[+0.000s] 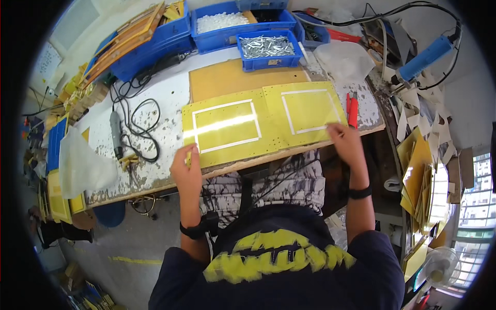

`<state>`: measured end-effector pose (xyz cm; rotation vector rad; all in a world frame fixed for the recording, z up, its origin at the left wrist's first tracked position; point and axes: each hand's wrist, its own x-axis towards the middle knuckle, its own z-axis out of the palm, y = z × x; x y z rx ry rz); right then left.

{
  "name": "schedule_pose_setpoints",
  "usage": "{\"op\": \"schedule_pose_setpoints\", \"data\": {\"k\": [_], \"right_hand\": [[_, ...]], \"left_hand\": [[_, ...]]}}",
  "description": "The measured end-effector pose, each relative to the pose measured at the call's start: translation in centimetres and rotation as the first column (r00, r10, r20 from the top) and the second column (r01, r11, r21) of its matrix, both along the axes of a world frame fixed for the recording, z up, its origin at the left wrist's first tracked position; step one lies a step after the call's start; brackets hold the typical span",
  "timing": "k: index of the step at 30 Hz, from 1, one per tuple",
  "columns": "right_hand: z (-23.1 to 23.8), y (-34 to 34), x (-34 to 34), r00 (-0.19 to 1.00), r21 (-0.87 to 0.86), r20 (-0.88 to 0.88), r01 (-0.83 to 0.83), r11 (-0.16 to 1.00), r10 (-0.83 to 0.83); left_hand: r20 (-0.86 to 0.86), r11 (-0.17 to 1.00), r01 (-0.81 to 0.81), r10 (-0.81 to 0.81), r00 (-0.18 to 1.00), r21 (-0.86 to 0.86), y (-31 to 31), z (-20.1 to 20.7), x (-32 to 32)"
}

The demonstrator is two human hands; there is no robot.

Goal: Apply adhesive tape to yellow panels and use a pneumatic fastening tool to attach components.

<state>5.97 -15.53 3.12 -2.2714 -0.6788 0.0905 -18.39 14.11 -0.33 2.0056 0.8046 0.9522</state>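
Two yellow sheets with small holes lie side by side at the near edge of the workbench. The left sheet [227,125] and the right sheet [311,109] each carry a rectangle of narrow white strips. My left hand [186,169] is at the left sheet's lower left corner, with its fingers curled and thumb raised beside the strip's end. Over the lower right part of the right sheet, my right hand [347,143] has its fingertips drawn together at the strips' corner. Whatever either hand may pinch is too small to make out.
A brown board [232,77] lies behind the sheets. Beyond it stand a blue bin of metal fasteners [266,47] and a blue bin of white pieces [222,23]. Red-handled pliers [353,111] lie at right. A corded grey tool [115,129] and clear plastic [85,165] are at left.
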Motion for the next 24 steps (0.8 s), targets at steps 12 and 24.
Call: {"op": "schedule_pose_setpoints", "data": {"k": [12,24], "right_hand": [[-1.6,10.7,-0.8,0.945,0.103,-0.087,-0.306,0.946,0.315],[-2.0,18.8,4.7,0.769,-0.302,0.108,-0.579,0.757,0.631]], "left_hand": [[-0.21,0.999,0.03,-0.026,0.977,0.016,2.3,-2.7,-2.3],[-0.355,0.983,0.163,-0.121,0.927,0.09,2.5,-2.0,-3.3]]}}
